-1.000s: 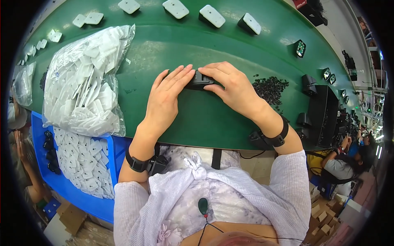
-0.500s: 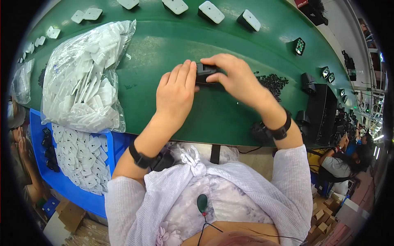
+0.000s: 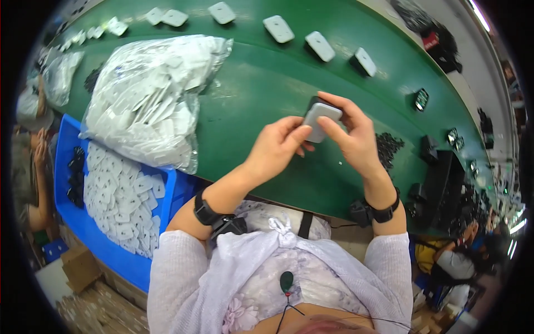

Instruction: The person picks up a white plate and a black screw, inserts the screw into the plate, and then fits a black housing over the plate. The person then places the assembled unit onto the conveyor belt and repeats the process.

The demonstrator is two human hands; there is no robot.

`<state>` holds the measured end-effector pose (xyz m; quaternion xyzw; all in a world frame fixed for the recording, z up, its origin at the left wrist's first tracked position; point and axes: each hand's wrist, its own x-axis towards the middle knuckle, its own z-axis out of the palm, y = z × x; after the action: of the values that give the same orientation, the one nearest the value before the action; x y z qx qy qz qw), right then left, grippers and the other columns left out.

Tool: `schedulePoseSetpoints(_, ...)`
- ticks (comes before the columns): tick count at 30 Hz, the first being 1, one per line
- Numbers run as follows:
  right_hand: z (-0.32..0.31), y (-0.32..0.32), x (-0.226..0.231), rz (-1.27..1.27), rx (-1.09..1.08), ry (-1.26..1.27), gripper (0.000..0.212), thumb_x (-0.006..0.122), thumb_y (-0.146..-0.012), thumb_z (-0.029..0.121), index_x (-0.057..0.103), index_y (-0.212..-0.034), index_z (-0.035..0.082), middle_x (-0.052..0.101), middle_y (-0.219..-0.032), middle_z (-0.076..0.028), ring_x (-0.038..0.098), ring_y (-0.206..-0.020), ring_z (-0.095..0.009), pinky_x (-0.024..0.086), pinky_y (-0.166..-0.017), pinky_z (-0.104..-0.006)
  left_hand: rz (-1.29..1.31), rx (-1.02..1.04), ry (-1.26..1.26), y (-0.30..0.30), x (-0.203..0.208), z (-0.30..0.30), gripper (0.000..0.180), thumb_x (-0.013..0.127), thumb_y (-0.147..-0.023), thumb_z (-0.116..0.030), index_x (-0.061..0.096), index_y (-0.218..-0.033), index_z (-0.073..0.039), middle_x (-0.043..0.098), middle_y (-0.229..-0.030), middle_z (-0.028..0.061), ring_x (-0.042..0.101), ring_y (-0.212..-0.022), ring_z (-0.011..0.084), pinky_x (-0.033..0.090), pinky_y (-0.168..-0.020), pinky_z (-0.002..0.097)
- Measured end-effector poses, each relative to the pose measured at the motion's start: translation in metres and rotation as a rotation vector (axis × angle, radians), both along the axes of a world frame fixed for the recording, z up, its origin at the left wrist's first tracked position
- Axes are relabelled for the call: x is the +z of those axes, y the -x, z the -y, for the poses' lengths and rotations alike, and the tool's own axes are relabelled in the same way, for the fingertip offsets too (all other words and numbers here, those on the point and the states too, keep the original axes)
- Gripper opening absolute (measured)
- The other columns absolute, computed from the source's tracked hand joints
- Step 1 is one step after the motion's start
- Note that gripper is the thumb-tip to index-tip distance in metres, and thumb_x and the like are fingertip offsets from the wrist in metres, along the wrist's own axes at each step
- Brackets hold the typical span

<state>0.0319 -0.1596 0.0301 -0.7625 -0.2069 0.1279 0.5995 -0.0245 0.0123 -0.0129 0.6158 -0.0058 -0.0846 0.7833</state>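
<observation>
Between my two hands I hold a small black plastic housing with a pale grey, rounded cover plate facing up. My right hand grips it from the right, with the thumb across the plate and the fingers behind. My left hand pinches the lower left edge with thumb and fingertips. The housing is tilted above the green table. A heap of tiny black parts lies just right of my right hand.
A clear bag of white plates lies at left, beside a blue bin with loose white plates and black parts. Several white-topped units line the far side. A black box stands at right. Other people sit at both sides.
The housing has been lifted and turned so its pale plate shows. My left hand has gone from lying flat against it to pinching its edge. The view has shifted.
</observation>
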Motion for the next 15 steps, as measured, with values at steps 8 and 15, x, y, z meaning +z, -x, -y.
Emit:
schedulePoseSetpoints(8,0.016,-0.027,0.015,0.127,-0.063,-0.041,0.043,0.066,-0.087,0.007,0.052,-0.127,0.001,0.059,-0.114,-0.006,0.056,-0.104,-0.014,0.044,-0.091,-0.0268,0.402,0.331,-0.625,-0.007,0.023,-0.035,0.028,0.066,-0.086,-0.019,0.060,-0.108,-0.002,0.064,-0.093,0.0151,0.063,-0.077,0.0269,0.050,-0.067,0.0361)
schedulePoseSetpoints(15,0.128,-0.125,0.018,0.267,-0.264,0.255,0.037,0.066,-0.088,0.011,0.057,-0.122,0.003,0.060,-0.102,-0.003,0.055,-0.095,-0.010,0.045,-0.083,-0.0240,0.110,1.022,-1.771,-0.016,0.015,-0.180,0.036,0.065,-0.085,-0.036,0.062,-0.098,-0.002,0.060,-0.097,0.0156,0.056,-0.093,0.0338,0.044,-0.081,0.0425)
